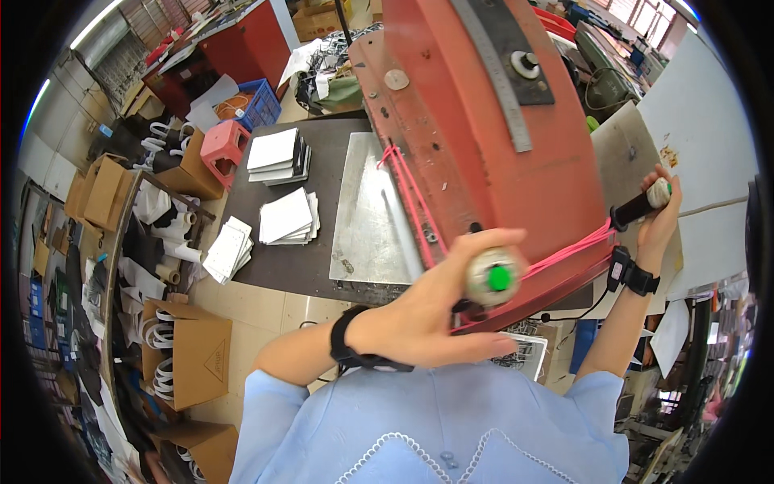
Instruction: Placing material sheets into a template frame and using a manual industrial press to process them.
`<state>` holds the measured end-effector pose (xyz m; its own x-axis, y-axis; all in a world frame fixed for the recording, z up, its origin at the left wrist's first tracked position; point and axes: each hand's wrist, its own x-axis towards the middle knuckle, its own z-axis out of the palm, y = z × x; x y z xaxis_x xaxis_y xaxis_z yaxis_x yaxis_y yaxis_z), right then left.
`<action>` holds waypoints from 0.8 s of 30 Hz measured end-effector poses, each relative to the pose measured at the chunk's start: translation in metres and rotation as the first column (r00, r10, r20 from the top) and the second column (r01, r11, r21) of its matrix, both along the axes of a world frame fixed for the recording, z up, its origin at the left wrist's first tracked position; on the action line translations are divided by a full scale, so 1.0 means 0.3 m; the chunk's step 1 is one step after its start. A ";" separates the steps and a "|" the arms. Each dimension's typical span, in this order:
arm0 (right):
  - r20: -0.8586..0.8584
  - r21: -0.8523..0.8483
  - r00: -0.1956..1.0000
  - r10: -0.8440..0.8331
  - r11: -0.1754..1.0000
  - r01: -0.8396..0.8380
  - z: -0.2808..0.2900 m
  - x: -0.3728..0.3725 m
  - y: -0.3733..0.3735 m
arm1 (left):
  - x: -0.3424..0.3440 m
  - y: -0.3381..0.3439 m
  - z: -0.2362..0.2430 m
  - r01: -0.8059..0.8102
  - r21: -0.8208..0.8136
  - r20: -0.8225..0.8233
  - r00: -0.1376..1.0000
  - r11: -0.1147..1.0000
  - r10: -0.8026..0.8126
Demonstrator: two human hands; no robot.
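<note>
A large red press arm (516, 177) reaches over the work surface. My left hand (403, 323) is loosely around a handle with a pale round end and a green button (496, 278) at the arm's near edge. Its thumb stretches out away from the button, and the other fingers are partly hidden behind the handle. At the right side of the arm, my right hand (661, 218) wraps round a black handle (633, 210) with a similar pale end and green button. Pink cords (568, 246) are tied between the handles. Beside the arm lies a scuffed metal plate (359, 210).
Stacks of white-topped sheets (286, 216) stand on the dark table (314, 270) at left. A red stool (226, 143), a blue crate (260, 105) and cardboard boxes (211, 355) with white loops are beyond it. A white board (713, 137) stands at right.
</note>
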<state>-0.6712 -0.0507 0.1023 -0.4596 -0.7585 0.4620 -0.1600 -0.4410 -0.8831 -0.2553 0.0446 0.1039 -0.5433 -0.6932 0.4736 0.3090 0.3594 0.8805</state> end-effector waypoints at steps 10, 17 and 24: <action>0.005 0.252 0.946 0.324 0.915 -0.315 0.002 0.383 0.333 | 0.107 -0.119 -0.293 -0.111 -0.460 0.651 0.632 0.881 0.420; 0.298 -0.086 0.913 0.278 0.960 -0.265 -0.091 0.334 0.229 | 0.120 -0.227 -0.413 -0.155 -0.568 0.679 0.467 0.809 0.566; -0.419 -0.126 0.806 -0.417 0.906 0.403 -0.146 0.424 0.195 | 0.138 -0.226 -0.425 -0.143 -0.563 0.671 0.496 0.814 0.551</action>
<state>-0.5441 0.0078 0.0586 -0.4763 -0.5269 0.7039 -0.6890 -0.2738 -0.6711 -0.2138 -0.0231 -0.0237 -0.5759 -0.7768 0.2547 -0.6519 0.6244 0.4303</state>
